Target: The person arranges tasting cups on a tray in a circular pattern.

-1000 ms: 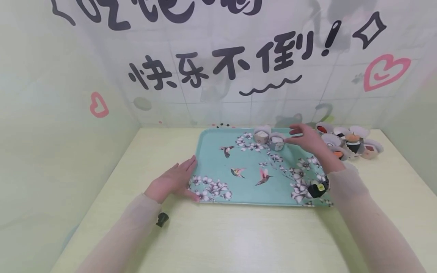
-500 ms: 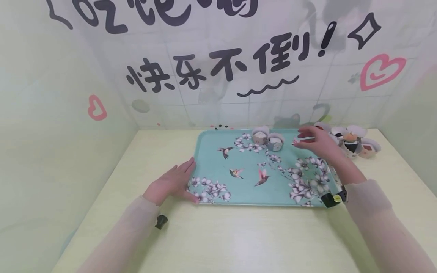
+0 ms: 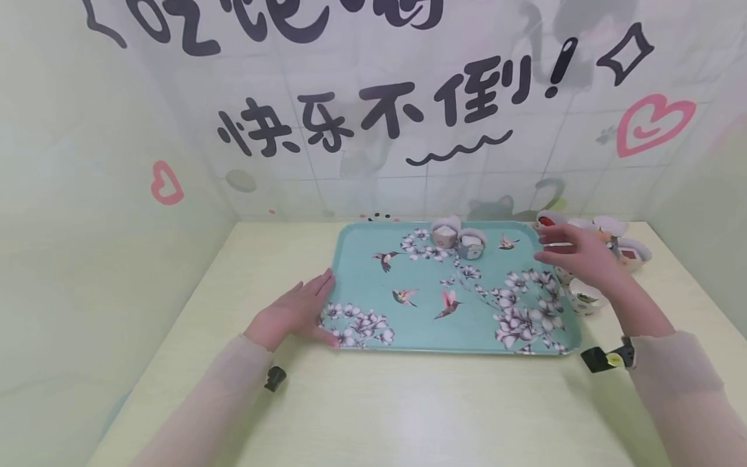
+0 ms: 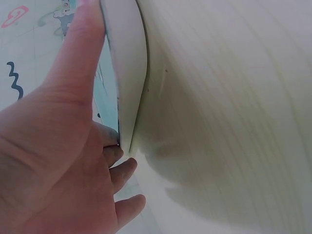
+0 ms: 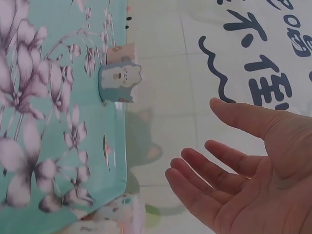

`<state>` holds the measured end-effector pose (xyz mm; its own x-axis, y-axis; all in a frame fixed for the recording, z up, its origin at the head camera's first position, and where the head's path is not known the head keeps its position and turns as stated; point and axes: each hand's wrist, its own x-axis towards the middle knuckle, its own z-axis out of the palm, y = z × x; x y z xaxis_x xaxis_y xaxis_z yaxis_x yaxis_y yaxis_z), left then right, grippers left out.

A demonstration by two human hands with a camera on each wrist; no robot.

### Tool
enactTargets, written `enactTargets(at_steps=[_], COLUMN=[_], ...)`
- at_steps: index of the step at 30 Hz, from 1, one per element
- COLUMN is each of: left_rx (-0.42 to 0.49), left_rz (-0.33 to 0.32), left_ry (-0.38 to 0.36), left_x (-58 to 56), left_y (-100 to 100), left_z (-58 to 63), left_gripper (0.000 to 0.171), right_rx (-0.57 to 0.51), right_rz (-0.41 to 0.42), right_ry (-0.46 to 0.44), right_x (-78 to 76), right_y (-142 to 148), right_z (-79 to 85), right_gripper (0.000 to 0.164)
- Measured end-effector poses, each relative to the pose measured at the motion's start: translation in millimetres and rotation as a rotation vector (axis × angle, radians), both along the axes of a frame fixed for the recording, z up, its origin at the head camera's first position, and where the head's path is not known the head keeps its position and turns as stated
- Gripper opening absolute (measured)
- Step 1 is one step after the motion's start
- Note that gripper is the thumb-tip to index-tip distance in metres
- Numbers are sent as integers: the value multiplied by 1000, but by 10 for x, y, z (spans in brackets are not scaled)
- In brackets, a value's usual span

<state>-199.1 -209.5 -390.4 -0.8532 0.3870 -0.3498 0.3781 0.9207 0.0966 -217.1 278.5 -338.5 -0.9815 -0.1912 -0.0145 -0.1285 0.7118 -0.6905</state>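
Observation:
A turquoise tray (image 3: 428,331) with printed flowers and birds lies on the table. My left hand (image 3: 294,314) rests against its left edge; the left wrist view has the thumb along the rim (image 4: 129,73) and the other fingers extended past it. Near the tray's back edge stand two small paper cups, one pinkish (image 3: 445,236) and one blue (image 3: 471,246), with white contents. The blue cup (image 5: 119,82) shows a bear print in the right wrist view. My right hand (image 3: 583,258) hovers at the tray's right edge, fingers loosely spread and holding nothing, partly covering the cups behind it.
More paper cups with different fillings cluster beyond the tray's right side, among them one with red contents (image 3: 547,221), one with a brownish-red square (image 3: 631,253) and one with green bits (image 3: 586,297). A printed wall (image 3: 373,188) borders the table's back.
My right hand has moved right, away from the blue cup to the tray's right edge beside the clustered cups. The left hand and the two cups on the tray stay put.

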Motion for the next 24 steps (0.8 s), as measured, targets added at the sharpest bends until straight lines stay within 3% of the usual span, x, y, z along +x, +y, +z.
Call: enactTargets(at_steps=[9, 21, 24], left_rx=[0, 22, 26], left_rz=[1, 5, 7], left_ry=[1, -1, -8], left_x=[-24, -19, -14], left_y=[-7, -27, -21], left_z=[-8, 8, 3], left_gripper=[135, 135, 135], right_rx=[8, 12, 16], right_rz=[-40, -45, -41], right_ry=[-28, 113, 99], right_x=[63, 154, 195], right_y=[280, 556, 614], right_z=[-17, -174, -205], right_gripper=[66, 47, 49])
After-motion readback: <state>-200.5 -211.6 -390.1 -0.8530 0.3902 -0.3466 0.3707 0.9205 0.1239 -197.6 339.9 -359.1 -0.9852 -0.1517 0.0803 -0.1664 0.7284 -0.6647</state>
